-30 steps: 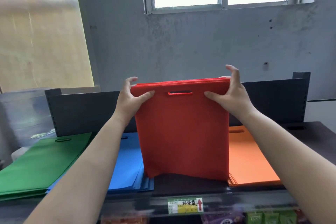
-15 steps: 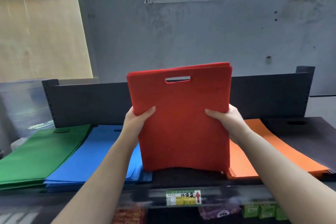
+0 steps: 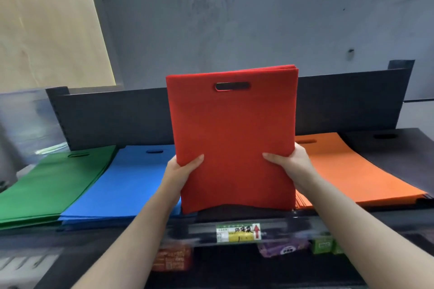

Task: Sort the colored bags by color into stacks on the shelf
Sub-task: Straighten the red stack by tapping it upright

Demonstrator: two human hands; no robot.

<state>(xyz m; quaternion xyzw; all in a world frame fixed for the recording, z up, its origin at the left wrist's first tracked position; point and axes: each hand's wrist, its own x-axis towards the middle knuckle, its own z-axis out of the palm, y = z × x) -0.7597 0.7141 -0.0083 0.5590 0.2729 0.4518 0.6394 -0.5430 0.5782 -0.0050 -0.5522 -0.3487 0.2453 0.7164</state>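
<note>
A stack of red bags stands upright on its bottom edge in the middle of the dark shelf, handle cut-out at the top. My left hand grips its left edge low down, thumb on the front. My right hand grips the right edge at the same height. Flat stacks lie on the shelf: green bags far left, blue bags beside them, orange bags right of the red stack, and dark grey bags far right.
A dark back panel closes the shelf behind the stacks. A price label with a red arrow sits on the shelf's front rail. Packaged goods show on the lower shelf. A grey wall rises behind.
Both hands slid from the top corners of the red stack down to its lower sides. The stack stays upright on the shelf; the view tilted down and moved closer.
</note>
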